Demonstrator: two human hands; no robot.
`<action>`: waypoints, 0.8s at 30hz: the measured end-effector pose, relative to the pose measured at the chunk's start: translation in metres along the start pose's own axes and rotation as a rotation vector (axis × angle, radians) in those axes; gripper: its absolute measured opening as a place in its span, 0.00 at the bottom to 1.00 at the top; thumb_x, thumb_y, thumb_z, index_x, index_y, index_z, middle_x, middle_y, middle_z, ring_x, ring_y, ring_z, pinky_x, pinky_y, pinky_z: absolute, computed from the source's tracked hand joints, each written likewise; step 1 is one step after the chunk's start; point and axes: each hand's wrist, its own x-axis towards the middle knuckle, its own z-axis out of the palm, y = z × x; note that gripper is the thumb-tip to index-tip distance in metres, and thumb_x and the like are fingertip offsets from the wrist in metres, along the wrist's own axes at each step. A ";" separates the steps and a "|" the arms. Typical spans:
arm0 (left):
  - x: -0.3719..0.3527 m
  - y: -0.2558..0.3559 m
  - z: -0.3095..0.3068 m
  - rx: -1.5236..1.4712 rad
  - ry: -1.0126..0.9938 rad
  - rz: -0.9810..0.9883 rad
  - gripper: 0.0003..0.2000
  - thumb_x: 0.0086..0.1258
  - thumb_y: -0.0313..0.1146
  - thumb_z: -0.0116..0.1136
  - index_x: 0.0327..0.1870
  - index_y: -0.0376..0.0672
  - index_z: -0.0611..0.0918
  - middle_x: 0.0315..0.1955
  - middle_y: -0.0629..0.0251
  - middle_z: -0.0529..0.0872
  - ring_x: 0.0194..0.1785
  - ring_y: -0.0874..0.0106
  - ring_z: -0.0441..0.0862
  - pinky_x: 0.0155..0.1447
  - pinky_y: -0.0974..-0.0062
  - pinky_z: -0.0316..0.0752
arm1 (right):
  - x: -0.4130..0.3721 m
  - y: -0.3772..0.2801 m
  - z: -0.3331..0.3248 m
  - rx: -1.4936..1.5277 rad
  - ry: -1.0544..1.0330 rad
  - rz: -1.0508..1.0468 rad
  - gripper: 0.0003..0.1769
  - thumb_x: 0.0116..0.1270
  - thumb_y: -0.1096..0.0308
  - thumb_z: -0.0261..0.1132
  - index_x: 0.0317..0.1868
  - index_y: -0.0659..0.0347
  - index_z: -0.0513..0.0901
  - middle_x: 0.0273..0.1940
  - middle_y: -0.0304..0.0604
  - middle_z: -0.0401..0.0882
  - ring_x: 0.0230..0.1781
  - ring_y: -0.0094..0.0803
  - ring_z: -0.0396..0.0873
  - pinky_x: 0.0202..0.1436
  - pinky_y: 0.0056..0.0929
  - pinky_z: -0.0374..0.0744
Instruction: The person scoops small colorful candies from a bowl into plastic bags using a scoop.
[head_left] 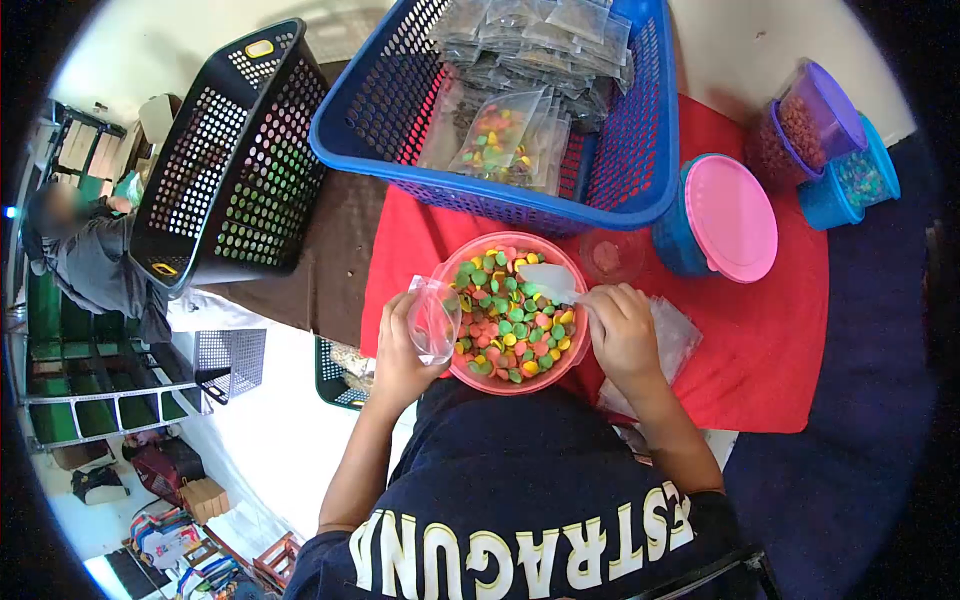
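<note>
Our left grip (402, 350) is closed on a clear bag (433, 320), which stands out from the fingers towards the right with its mouth held wide. Our right grip (625, 335) is pinched on the handle end of a whitish scoop (550, 280), so the scoop reaches left from the fingertips and its blade lies over the far right part of the bowl (500, 242). The bowl sits between our two grips, near our shirt (520, 490), and holds green, yellow and reddish pieces (510, 330). The bag overlaps the bowl's left rim; whether it touches the rim, we cannot tell. Just beyond the bowl we have a blue basket (480, 200), with dark packets (535, 45) at its far end and bags of coloured pieces (500, 140) nearer us. To the right of the bowl, spare bags (680, 340) lie flat on the red cloth (765, 340), partly under our right forearm. Farther right stands a blue tub (675, 240) with a pink lid (735, 215), and beyond it a purple tub (820, 110). Left of the blue basket, a black basket (265, 190) stands by the brown part of the counter (345, 250).
</note>
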 end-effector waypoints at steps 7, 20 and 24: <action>0.000 0.001 -0.002 0.018 -0.022 0.008 0.48 0.45 0.25 0.80 0.72 0.37 0.65 0.66 0.43 0.71 0.70 0.44 0.71 0.73 0.53 0.70 | -0.022 -0.018 0.031 -0.007 -0.218 -0.177 0.14 0.64 0.75 0.61 0.49 0.58 0.85 0.54 0.39 0.87 0.46 0.36 0.80 0.50 0.37 0.75; 0.004 -0.002 -0.003 -0.037 -0.039 -0.045 0.48 0.46 0.25 0.80 0.72 0.37 0.65 0.66 0.44 0.72 0.70 0.45 0.71 0.73 0.54 0.71 | -0.014 -0.034 -0.056 0.035 -0.382 -0.162 0.13 0.66 0.69 0.60 0.49 0.55 0.85 0.42 0.34 0.87 0.41 0.34 0.76 0.49 0.37 0.72; 0.002 -0.001 -0.004 -0.019 -0.037 -0.062 0.47 0.47 0.25 0.80 0.72 0.36 0.65 0.66 0.44 0.72 0.70 0.45 0.72 0.73 0.54 0.71 | 0.002 -0.024 -0.040 -0.128 -0.300 -0.109 0.14 0.65 0.70 0.61 0.50 0.54 0.86 0.42 0.35 0.87 0.41 0.35 0.76 0.48 0.39 0.71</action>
